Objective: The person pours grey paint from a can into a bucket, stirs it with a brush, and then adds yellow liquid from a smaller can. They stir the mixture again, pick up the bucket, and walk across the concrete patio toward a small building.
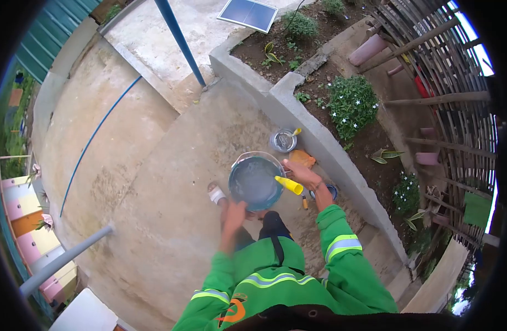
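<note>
- bucket (255,185): grey contents, in front of the person, between both hands, wire handle up at the far rim.
- left hand (234,217): closed on the near-left rim, a bit blurred.
- right hand (304,175): grasping the bucket at its right rim.
- yellow handle (290,185): over the right rim, just beside the right hand; can't tell if gripped.
- open tin (283,141): beyond the bucket, near the low wall (314,119).
- orange item (302,159): beside the tin.
</note>
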Demonstrator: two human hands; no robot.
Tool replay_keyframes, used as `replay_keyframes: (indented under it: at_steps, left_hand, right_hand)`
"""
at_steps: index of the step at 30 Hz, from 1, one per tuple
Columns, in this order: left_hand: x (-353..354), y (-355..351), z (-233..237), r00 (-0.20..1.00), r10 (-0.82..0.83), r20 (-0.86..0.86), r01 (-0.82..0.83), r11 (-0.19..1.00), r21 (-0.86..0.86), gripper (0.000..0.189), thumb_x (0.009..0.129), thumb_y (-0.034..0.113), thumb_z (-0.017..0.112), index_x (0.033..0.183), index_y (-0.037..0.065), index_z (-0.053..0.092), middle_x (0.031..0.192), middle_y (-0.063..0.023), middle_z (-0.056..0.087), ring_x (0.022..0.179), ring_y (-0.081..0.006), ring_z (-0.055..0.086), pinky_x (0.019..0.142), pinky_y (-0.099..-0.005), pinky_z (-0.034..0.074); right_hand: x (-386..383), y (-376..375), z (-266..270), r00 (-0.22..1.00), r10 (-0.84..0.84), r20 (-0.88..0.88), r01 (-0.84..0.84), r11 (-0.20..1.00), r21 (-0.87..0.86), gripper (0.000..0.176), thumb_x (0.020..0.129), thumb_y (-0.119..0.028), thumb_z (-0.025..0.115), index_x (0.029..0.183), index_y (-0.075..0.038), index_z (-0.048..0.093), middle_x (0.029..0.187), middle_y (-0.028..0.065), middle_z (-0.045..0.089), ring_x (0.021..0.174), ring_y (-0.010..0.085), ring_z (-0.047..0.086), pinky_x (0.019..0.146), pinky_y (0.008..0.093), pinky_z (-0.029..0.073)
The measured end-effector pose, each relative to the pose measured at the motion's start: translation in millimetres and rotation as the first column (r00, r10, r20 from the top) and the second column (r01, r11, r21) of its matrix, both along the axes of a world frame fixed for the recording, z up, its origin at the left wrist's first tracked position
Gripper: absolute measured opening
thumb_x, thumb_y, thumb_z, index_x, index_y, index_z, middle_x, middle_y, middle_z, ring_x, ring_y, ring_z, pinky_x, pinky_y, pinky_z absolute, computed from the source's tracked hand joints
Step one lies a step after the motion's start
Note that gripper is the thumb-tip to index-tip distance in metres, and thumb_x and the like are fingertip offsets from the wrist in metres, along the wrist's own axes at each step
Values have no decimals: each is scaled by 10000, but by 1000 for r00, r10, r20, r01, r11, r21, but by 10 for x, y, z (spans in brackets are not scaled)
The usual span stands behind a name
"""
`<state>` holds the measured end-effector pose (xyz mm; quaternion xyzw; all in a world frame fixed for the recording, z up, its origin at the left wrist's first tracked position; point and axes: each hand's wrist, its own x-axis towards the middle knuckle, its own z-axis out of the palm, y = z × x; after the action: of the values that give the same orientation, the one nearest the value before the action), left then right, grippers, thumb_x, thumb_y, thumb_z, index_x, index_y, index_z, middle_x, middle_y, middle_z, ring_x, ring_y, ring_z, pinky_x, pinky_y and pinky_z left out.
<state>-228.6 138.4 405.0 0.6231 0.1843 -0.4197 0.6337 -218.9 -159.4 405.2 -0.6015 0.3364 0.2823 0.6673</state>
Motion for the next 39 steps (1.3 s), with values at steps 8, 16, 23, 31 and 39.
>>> replay_keyframes:
  at_steps: [8, 16, 23, 31, 39]
  left_hand:
    - [122, 347, 99, 995, 24, 98, -18, 998, -65, 452, 850, 132, 413, 1268, -4, 304, 890, -190, 632, 563, -228, 651, 465, -306, 552]
    - [499, 714, 563, 996, 47, 78, -41, 996, -77, 526, 860, 122, 384, 1342, 21, 199, 871, -212, 645, 572, -237, 662, 465, -315, 557]
    - [868, 780, 539, 996, -48, 72, 57, 990, -131, 644, 916, 133, 400, 1447, 45, 46, 834, -250, 645, 558, -273, 670, 439, -324, 568]
    - [1664, 25, 425, 968, -241, 76, 249, 958, -139, 505, 845, 106, 393, 1319, -10, 262, 844, -222, 661, 569, -261, 670, 493, -336, 581]
    - [2836, -1619, -404, 927, -365, 83, 374, 912, -166, 500, 872, 95, 380, 1351, 12, 264, 951, -211, 634, 614, -255, 680, 501, -332, 584]
  right_hand:
    - [254, 608, 1365, 942, 184, 281, -117, 964, -240, 400, 986, -365, 503, 1082, 6, 614, 945, 63, 584, 882, 164, 530, 793, 326, 446]
    - [291, 1563, 1841, 837, 498, 227, -188, 651, -735, 648, 891, -355, 646, 1375, 33, 460, 1204, 196, 576, 1103, 301, 575, 958, 382, 451]
    - [360, 1841, 1780, 921, 372, 115, -131, 574, -808, 793, 816, -245, 704, 1465, -40, 296, 1211, 261, 538, 1137, 428, 540, 964, 464, 444]
    - [841, 1235, 1575, 988, 131, -77, -138, 554, -821, 751, 805, -240, 693, 1405, 5, 313, 1102, 315, 597, 1054, 457, 588, 883, 510, 476]
    - [1838, -185, 994, 997, 71, -37, -64, 443, -894, 407, 799, -198, 675, 1109, -24, 477, 966, 246, 619, 881, 448, 619, 736, 546, 476]
